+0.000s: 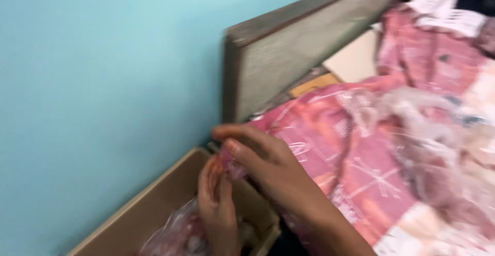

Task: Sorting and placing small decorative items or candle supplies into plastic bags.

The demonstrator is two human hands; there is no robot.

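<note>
Left hand (216, 204): reaches up out of the cardboard box (154, 204) at the bed's near-left corner, fingers (212, 173) curled; it seems to pinch the corner of the plastic-wrapped pink bedding (356, 163), though blur makes the grip hard to confirm.
Right hand (268, 163): comes in from the lower right, fingers (242, 135) bent over that same corner and closed on it — thumb tip just above the left hand's fingertips.
Key relation: the two hands meet at the bundle's left tip, just over the box's far edge; the bundle runs away from them up and to the right across the bed, so its long axis lies on that diagonal. The right hand sits on the bundle; the left only meets its tip from below.
Bedding: pink and coral with pale line patterns and white patches, under clear crinkled film that catches the light; loose film bunches toward the bed's right side.
Box: brown, open-topped, holding a clear bag (175, 235) with pinkish contents — details blurred.
Surroundings: a grey headboard (273, 55) stands against the turquoise wall (103, 80), directly behind the hands.
</note>
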